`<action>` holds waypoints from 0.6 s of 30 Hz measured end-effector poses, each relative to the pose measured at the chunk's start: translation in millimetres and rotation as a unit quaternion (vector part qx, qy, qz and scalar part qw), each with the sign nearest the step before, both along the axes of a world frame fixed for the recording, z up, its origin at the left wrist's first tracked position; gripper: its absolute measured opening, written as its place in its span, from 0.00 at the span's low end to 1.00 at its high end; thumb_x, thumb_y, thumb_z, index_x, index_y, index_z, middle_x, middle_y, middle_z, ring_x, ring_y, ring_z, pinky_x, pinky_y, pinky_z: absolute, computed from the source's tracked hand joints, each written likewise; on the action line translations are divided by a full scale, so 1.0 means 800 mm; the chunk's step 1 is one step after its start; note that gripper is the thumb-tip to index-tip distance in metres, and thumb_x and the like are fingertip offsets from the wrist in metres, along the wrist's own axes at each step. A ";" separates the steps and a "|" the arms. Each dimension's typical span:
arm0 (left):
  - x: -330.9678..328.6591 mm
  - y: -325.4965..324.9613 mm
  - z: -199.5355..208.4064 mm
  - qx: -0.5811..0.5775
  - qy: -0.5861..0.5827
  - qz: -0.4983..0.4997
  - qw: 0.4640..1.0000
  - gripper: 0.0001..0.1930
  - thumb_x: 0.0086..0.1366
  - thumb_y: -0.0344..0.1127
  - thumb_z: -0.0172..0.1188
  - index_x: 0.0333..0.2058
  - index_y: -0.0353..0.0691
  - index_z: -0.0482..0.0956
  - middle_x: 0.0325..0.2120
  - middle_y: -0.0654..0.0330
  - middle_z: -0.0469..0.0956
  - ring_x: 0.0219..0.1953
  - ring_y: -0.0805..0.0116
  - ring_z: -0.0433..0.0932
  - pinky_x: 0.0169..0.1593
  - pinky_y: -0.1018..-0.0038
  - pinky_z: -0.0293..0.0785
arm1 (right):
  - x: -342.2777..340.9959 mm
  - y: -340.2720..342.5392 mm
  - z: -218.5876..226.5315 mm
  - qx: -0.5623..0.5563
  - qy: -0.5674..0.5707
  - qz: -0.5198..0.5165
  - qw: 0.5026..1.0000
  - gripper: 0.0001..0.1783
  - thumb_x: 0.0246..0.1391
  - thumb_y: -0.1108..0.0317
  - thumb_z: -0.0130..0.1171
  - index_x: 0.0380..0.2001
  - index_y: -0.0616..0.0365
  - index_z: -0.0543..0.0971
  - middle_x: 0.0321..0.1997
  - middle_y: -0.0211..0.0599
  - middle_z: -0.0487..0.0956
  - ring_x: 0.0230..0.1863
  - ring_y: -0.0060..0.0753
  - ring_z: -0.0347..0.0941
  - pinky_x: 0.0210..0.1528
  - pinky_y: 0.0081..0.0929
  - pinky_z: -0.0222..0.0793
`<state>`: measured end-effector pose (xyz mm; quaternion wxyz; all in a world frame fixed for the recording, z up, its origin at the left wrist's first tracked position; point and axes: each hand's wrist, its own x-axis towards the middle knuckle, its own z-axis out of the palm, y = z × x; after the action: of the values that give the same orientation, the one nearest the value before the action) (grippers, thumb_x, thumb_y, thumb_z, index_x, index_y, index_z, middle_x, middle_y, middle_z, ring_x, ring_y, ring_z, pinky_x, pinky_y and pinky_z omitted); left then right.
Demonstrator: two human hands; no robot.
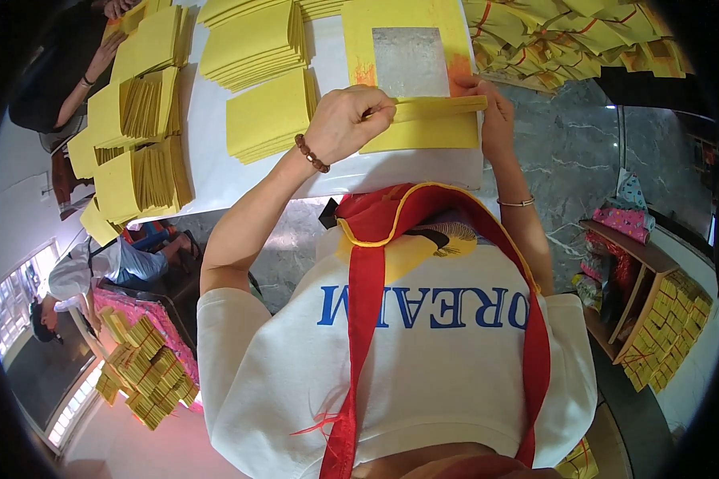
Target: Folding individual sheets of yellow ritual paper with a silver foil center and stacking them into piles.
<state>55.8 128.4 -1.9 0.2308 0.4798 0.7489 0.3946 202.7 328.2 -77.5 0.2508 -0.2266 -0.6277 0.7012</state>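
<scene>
Held level across a yellow sheet (423,139), just nearer than its silver rectangle (411,62), near the edge of a white table (443,171): a folded yellow strip (443,108). Gripped at its left end by the left hand (350,120), with fingers curled in and thumb closed down; pinched at its right end by the right hand (497,113), with fingertips partly hidden. Hard to tell whether joined to the sheet. Close beside the left hand and forearm, crowding that side, yellow paper stacks (270,116); farther left, fanned stacks (140,180) and a co-worker's hand (106,54). At upper right, red-tied bundles (567,36). Between body and table, a red apron (366,299). At right, a wooden shelf (633,259). At lower left, a second person (76,271) near piled yellow bundles (148,371).
</scene>
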 end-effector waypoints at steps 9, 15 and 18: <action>-0.003 0.001 0.006 -0.046 -0.068 0.019 0.996 0.10 0.55 0.35 0.54 0.27 0.35 0.79 0.17 0.57 0.75 0.17 0.72 0.70 0.25 0.74 0.68 | 0.000 0.001 -0.001 0.011 0.006 0.012 1.000 0.18 0.63 0.61 0.45 0.38 0.64 0.78 0.36 0.29 0.77 0.39 0.17 0.69 0.45 0.18 0.64; -0.006 0.003 0.003 -0.045 -0.081 0.010 0.996 0.11 0.56 0.37 0.55 0.28 0.34 0.79 0.17 0.57 0.75 0.18 0.72 0.70 0.26 0.75 0.68 | 0.001 0.001 -0.001 0.007 -0.009 0.006 1.000 0.18 0.63 0.62 0.43 0.33 0.66 0.78 0.40 0.34 0.77 0.41 0.20 0.69 0.46 0.20 0.64; -0.007 0.000 0.002 -0.039 -0.089 0.007 0.995 0.11 0.56 0.37 0.55 0.28 0.34 0.79 0.18 0.57 0.75 0.19 0.73 0.70 0.26 0.75 0.67 | 0.000 -0.001 0.006 0.023 -0.016 0.010 1.000 0.21 0.63 0.62 0.41 0.28 0.67 0.77 0.45 0.39 0.76 0.43 0.24 0.70 0.47 0.23 0.64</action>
<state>50.0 128.4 0.0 0.3119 0.4281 0.7436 0.4079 202.8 327.4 -72.8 0.2384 -0.2257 -0.6499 0.6855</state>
